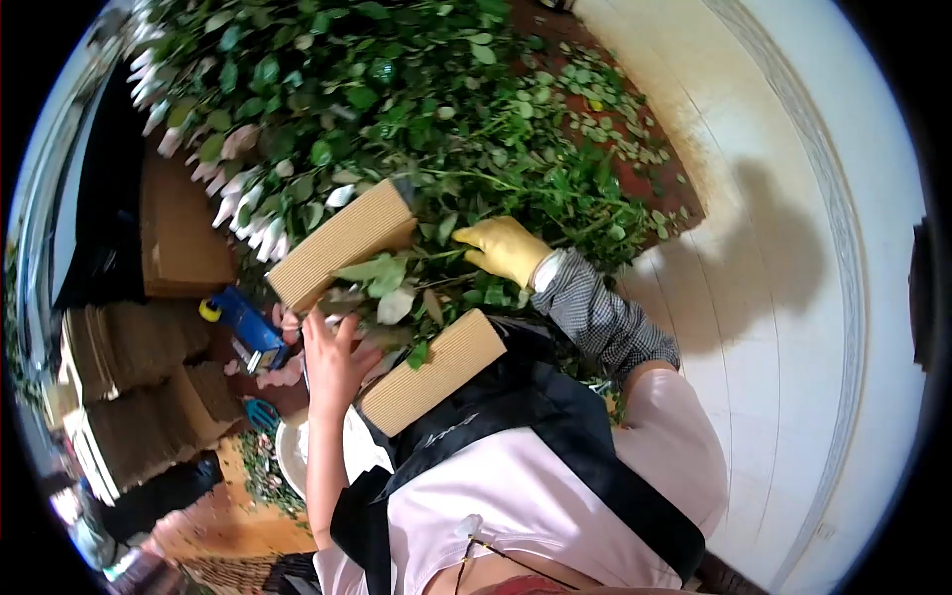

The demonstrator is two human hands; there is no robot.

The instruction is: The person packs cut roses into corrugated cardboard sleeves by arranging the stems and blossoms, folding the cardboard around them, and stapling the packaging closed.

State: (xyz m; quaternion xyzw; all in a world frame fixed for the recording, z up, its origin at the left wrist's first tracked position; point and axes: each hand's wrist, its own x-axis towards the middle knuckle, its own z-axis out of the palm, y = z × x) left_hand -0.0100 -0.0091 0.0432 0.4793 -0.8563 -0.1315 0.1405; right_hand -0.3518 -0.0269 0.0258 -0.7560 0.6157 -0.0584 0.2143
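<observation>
My bare left hand (pixel 335 355) is at the near end of a corrugated cardboard piece (pixel 342 246), its fingers spread apart. A second corrugated cardboard piece (pixel 434 373) slants across my lap. Between the two lie leafy rose stems (pixel 432 256) with broad green leaves (pixel 382 276); their flower ends are partly hidden by my left hand. My right hand, in a yellow glove (pixel 506 250), pinches a green stem, with a checked sleeve covering the forearm.
A big heap of leafy roses (pixel 387 109) with pale, wrapped heads fills the back. A blue tape dispenser (pixel 248 325), blue scissors (pixel 262 415) and stacked cardboard (pixel 144 347) are at the left. A white bucket (pixel 290 456) stands beside my left forearm. Pale tiled floor (pixel 734 397) lies right.
</observation>
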